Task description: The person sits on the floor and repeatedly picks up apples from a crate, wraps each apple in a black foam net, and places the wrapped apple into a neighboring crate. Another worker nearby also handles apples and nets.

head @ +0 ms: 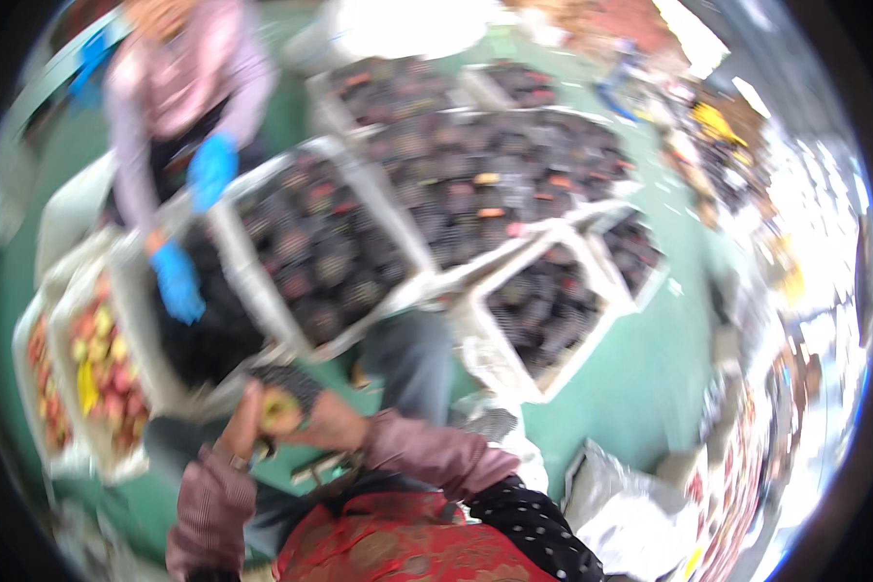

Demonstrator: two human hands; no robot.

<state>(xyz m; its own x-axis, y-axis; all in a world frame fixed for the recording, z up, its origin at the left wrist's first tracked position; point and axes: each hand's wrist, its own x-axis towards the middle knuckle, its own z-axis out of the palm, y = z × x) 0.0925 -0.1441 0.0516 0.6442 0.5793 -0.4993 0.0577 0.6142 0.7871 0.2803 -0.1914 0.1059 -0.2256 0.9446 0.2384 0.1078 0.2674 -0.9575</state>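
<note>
Low over my lap, an apple [280,412] with yellow and red skin sits between my two hands. A dark mesh sleeve [285,380] covers its far side. My left hand [244,420] grips it from the left, and my right hand [333,423] closes around it from the right. Just beyond them is a white foam box [137,331] with a dark heap inside, probably mesh sleeves. Left of that, another foam box [69,342] contains bare red and yellow apples [113,364]. The picture is blurred, so fingertips are unclear.
A co-worker's blue-gloved hand [178,284] reaches into the dark heap; the other glove [212,171] is above the box edge. Foam boxes of dark-wrapped fruit [327,247] fill the middle. One foam box [560,382] stands at right, and plastic bags [626,509] lie lower right.
</note>
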